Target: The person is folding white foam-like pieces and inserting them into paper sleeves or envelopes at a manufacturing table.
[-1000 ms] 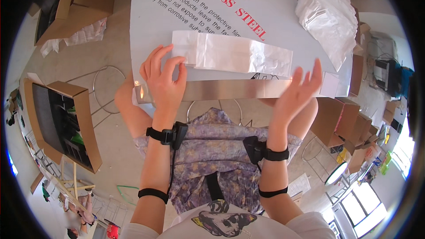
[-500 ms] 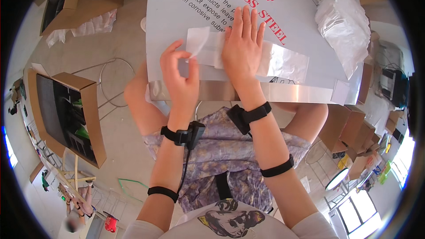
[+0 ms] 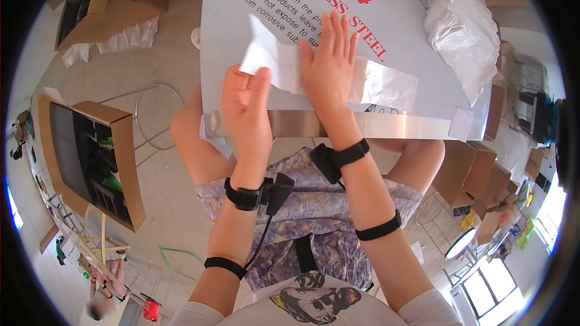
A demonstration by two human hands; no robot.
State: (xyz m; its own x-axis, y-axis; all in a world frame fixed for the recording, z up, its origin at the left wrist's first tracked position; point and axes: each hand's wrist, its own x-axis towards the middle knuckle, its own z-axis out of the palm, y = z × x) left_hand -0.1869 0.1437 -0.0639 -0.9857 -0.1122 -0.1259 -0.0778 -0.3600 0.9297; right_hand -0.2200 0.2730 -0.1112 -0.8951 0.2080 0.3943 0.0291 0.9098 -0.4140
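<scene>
In front of me, the steel table (image 3: 386, 84) is covered in grey printed film, and a bare metal strip (image 3: 290, 124) shows along its near edge. My left hand (image 3: 246, 108) is closed in a pinch, thumb on top, on the raised left end of a thin white sheet (image 3: 264, 54). That end stands up creased, off the table. My right hand (image 3: 329, 75) lies flat with fingers stretched, pressing on the middle of the sheet. A shiny, partly see-through plastic piece (image 3: 386, 83) reaches out to the right from under this hand.
Crumpled clear plastic wrap (image 3: 462, 36) lies at the table's far right. An open carton with black contents (image 3: 90, 160) stands on the floor to the left, another open carton (image 3: 130, 0) behind it. More cardboard boxes (image 3: 468, 175) are at the right.
My left hand has closed its fingers on the sheet's left end, which now stands higher and more upright. My right hand stays flat in nearly the same place.
</scene>
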